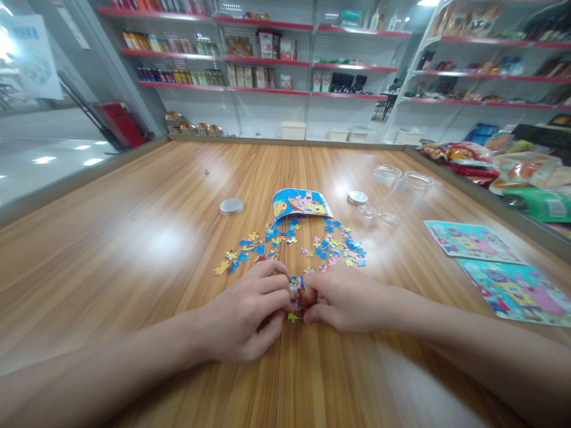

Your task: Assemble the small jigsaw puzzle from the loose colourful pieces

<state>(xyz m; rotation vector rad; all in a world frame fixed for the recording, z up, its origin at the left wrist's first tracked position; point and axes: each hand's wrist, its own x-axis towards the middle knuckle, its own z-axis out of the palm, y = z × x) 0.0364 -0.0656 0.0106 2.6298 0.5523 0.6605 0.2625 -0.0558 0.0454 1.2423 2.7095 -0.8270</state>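
Between my hands lies a small cluster of joined jigsaw pieces, blue at the top, pink in the middle and yellow at the bottom. My left hand has its fingers bent and closed against the left side of the cluster. From the right, my right hand grips the cluster's edge with thumb and curled fingers, which partly hide it. Just beyond the hands, loose jigsaw pieces in blue, yellow and pink are scattered in two groups. A curved cartoon picture sheet stands behind them.
A silver lid is left of the sheet, another lid right of it. Clear jars stand at the back right. Two cartoon picture cards overlap on the right. Snack packets sit beyond the wooden table's right edge.
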